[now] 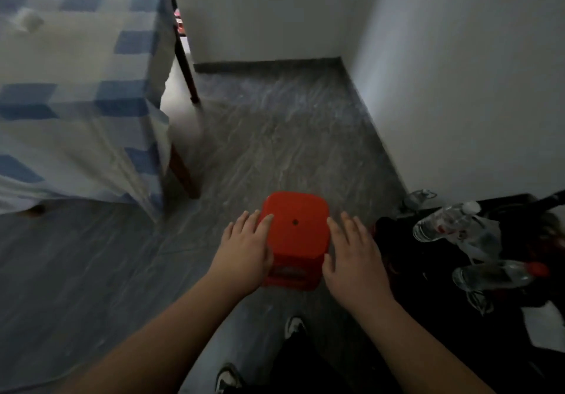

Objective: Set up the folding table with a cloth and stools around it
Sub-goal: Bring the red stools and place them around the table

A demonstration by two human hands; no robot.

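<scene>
A red plastic stool (296, 234) stands on the grey floor in the middle of the view, just right of the table's near corner. My left hand (244, 250) lies flat against the stool's left edge, fingertips on the seat. My right hand (354, 256) is flat beside its right edge, fingers spread. Neither hand is curled around the stool. The folding table (183, 173) fills the upper left, and a blue and white checked cloth (76, 87) hangs over its sides. Two dark legs show below the cloth.
A black bag (434, 271) lies on the floor at the right against the white wall (458, 72), with two clear plastic bottles (446, 222) on it. My shoes (293, 326) are at the bottom. Open floor lies between the table and the wall.
</scene>
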